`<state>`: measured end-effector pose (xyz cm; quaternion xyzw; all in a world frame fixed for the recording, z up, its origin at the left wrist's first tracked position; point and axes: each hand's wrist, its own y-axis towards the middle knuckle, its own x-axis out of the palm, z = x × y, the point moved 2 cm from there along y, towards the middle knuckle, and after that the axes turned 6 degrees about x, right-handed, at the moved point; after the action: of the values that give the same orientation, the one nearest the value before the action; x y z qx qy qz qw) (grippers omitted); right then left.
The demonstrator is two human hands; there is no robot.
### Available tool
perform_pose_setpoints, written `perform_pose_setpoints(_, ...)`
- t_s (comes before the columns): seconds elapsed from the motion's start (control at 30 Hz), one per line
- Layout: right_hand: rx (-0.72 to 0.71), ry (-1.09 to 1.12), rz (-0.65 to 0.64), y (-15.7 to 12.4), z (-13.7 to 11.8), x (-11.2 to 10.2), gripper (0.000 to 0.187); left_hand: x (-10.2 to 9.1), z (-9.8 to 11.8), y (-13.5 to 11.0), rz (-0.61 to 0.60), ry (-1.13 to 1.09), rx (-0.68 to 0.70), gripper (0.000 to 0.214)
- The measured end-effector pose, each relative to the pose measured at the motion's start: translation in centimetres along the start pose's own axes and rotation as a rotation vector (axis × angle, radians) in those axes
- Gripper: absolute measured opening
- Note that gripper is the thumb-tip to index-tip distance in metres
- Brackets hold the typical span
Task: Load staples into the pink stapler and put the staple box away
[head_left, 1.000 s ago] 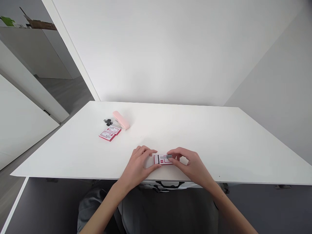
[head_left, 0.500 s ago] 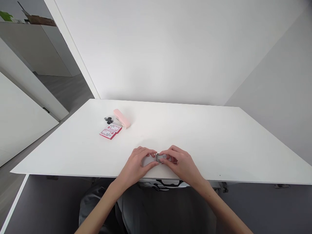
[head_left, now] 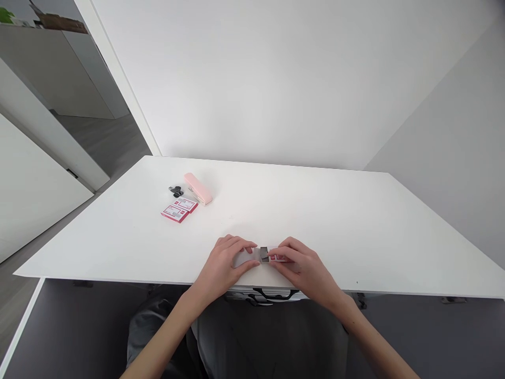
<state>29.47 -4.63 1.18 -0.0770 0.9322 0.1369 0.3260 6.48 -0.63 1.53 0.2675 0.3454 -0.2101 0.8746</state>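
Observation:
Both my hands rest on the white table (head_left: pixel 355 226) near its front edge. My left hand (head_left: pixel 226 263) is closed on a small white inner tray, and my right hand (head_left: pixel 302 266) pinches a small red and white staple box (head_left: pixel 276 257). Between the two hands a grey strip of staples (head_left: pixel 263 254) shows where the box is slid apart.
At the far left of the table lie a pink stapler (head_left: pixel 198 188), a black binder clip (head_left: pixel 175 191) and two more red and white staple boxes (head_left: pixel 179 210). A black handle (head_left: pixel 272 297) shows under the table's front edge. White walls stand behind.
My hands came together over the box, then drew apart a little, so the grey staples now show between them. The view has tilted slightly downward.

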Motion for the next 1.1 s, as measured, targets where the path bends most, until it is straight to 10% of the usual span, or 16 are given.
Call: perform_pose_setpoints(1.1,0.114,-0.232,-0.143,3.6,-1.2,-0.6,0.019,0.4,0.2,-0.1,-0.017,0.013,0.001,0.026)
